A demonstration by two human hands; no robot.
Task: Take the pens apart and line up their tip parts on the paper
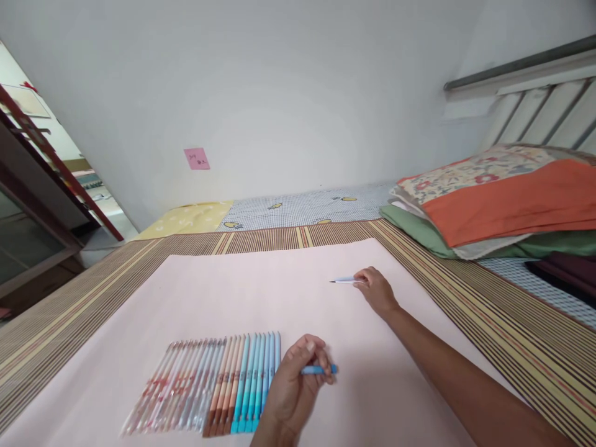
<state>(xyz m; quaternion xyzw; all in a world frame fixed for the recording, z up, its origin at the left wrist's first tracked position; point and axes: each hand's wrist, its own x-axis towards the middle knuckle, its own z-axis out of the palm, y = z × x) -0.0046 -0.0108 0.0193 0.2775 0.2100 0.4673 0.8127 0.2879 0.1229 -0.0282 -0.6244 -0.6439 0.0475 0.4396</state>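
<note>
My left hand (300, 379) is closed around a blue pen piece (314, 370), whose darker blue end sticks out to the right of the fingers. Whether it is a whole pen or only part of one is hidden by the fingers. Farther out, my right hand (375, 290) pinches a slim pale blue and white pen part (343, 280) with a thin dark tip pointing left, held above the pink sheet (261, 285). Just left of my left hand lies a row of pens: several turquoise and blue pens (254, 385), brown and peach pens (223, 391), and clear-wrapped pens (172, 385).
Under the sheet is a striped mat (465, 298). Folded bedding with an orange and floral cover (503, 198) is piled at the right. A pink note (196, 158) sticks to the white wall (298, 93). A doorway opens at the far left.
</note>
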